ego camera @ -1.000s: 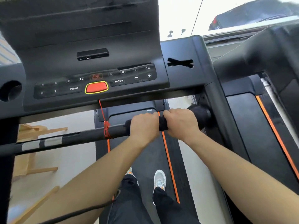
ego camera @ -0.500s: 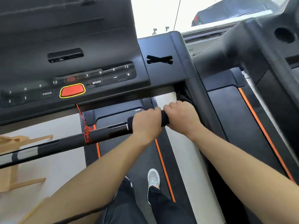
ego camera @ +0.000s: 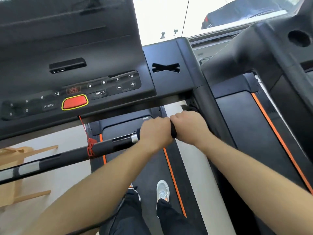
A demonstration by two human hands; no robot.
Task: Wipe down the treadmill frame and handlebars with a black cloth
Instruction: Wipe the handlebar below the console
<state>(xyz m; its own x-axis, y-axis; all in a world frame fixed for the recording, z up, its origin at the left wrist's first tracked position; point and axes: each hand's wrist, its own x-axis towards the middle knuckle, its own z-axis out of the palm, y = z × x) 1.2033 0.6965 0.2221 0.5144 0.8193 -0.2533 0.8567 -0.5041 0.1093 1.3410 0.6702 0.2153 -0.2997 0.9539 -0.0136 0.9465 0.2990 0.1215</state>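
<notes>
A black handlebar point(ego camera: 108, 146) runs across the treadmill below the console point(ego camera: 71, 78), from the lower left to the right upright point(ego camera: 210, 106). Both my hands grip its right end side by side. My left hand point(ego camera: 155, 133) wraps the bar just right of a silver ring. My right hand point(ego camera: 188, 127) wraps it next to the upright. A strip of black cloth point(ego camera: 173, 131) shows between the two fists, wrapped round the bar; the rest of it is hidden under my fingers.
A red safety cord point(ego camera: 90, 148) is tied round the bar left of my hands. A second treadmill point(ego camera: 264, 119) stands close on the right. A wooden frame point(ego camera: 15, 167) sits on the floor at the left. My feet point(ego camera: 162, 190) stand on the belt below.
Both hands have slid to the right along the bar with the cloth, up to the right upright. The bar's padded end is now covered by my right hand.
</notes>
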